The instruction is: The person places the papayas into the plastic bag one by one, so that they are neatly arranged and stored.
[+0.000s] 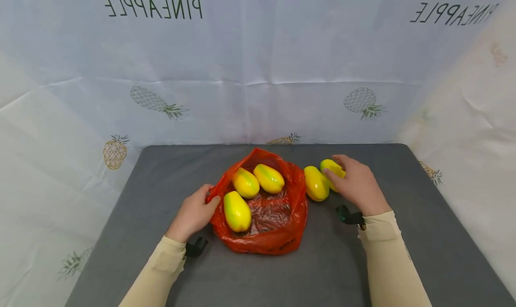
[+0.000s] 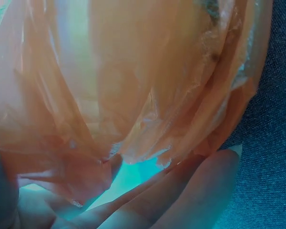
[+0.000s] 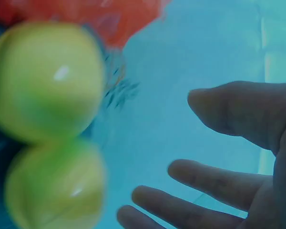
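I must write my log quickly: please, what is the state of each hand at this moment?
Left hand: holding the red bag by its edge.
Right hand: open, holding nothing, near the rightmost yellow fruit.

The dark grey flat surface (image 1: 250, 282) carries an open red plastic bag (image 1: 274, 245) and, beside it, two glossy yellow-green oval fruits (image 1: 316, 185).

The left sleeve (image 1: 155, 271) and right sleeve (image 1: 389, 262) are beige, the right bearing a faint marking (image 1: 407, 252); a small black camera (image 1: 196, 247) juts from each wrist.
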